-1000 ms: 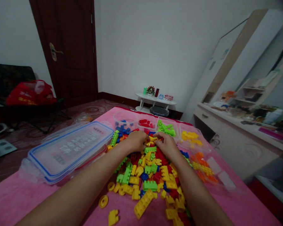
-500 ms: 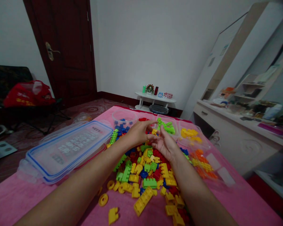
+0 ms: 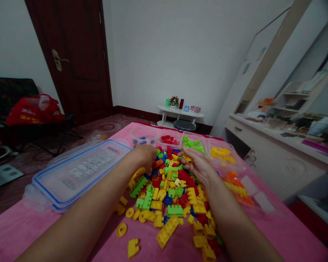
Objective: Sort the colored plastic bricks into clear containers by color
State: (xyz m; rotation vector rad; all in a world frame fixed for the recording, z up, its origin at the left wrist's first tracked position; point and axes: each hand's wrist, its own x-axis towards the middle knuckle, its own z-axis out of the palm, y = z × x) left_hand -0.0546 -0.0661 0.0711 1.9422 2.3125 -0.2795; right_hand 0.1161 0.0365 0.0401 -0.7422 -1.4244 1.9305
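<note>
A heap of toy building bricks (image 3: pixel 168 183) in yellow, green, red and blue lies on the pink cloth. At its far left side my left hand (image 3: pixel 147 155) points down among the bricks, fingers curled together; whatever they grip is hidden. My right hand (image 3: pixel 198 166) is palm-inward over the heap's far right side, its fingers closed around a yellow toy brick (image 3: pixel 187 159). Just beyond the hands stand clear tubs: one with blue pieces (image 3: pixel 143 139), one with red pieces (image 3: pixel 168 139) and one with green pieces (image 3: pixel 193 144).
A clear blue-rimmed lid (image 3: pixel 83 173) lies left of the heap. To the right are yellow pieces (image 3: pixel 221 154) and orange pieces (image 3: pixel 232 178) in clear containers. Loose yellow bricks and rings (image 3: pixel 121 230) lie near the front. A dresser (image 3: pixel 265 153) stands at the right.
My hands were together over the back of the heap and have moved apart. The left went left and down to the bricks; the right now shows a yellow brick in its fingers.
</note>
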